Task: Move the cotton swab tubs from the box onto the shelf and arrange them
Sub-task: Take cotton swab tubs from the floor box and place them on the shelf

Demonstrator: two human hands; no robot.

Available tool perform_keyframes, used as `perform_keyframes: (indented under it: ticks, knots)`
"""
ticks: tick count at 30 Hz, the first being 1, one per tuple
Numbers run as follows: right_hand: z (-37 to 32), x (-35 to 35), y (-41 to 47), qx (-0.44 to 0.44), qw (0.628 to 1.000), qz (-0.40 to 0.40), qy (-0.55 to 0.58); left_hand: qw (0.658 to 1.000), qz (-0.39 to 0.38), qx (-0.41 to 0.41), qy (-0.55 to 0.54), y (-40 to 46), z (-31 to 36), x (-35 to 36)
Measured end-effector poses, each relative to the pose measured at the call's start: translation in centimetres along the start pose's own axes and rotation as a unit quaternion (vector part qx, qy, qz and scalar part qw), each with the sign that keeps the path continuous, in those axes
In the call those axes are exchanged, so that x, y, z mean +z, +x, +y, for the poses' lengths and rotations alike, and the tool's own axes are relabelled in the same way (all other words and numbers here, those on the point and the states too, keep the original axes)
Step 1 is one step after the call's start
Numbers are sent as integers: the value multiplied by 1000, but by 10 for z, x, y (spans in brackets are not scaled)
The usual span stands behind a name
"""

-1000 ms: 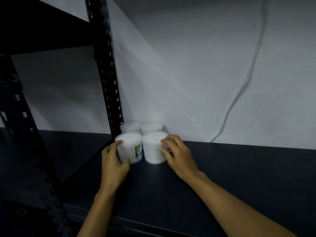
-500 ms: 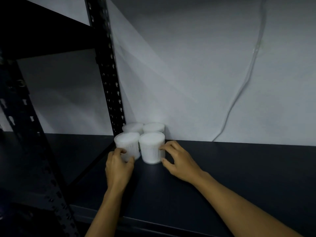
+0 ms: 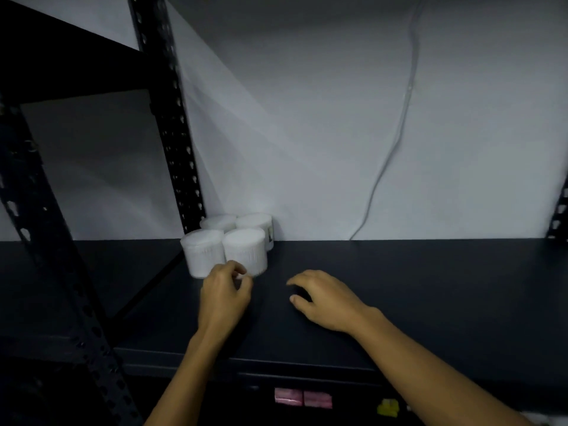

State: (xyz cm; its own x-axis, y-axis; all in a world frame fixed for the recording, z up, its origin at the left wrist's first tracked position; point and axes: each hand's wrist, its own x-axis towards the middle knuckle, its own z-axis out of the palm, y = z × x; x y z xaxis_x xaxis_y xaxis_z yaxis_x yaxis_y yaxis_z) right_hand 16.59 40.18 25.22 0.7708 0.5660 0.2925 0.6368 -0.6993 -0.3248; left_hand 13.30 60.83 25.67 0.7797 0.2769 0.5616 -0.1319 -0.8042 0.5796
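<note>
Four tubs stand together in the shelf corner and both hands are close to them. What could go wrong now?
1. The left hand is close before the front tubs; a careless pull back may tip one.
2. The right hand hangs open over the shelf; a sweep to the left may disturb the tight block of four.

Both bare forearms reach forward over the shelf. The left hand hangs above it with fingers loosely curled, holding nothing. The right hand hovers palm-down over the shelf, fingers relaxed and spread, apart from the left.
</note>
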Motion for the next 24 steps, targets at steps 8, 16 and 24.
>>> perform_keyframes:
  ticks: [8,16,24]
  knots:
    - [62,-64,-198,150,976,118,-104,913,-243,328,-5,-88,144,80]
    - [114,-51,-419,351,902,245,-48,805,-221,550,-21,-230,277,180]
    - [105,47,-651,694,682,222,63,617,-465,635,-9,-408,307,266]
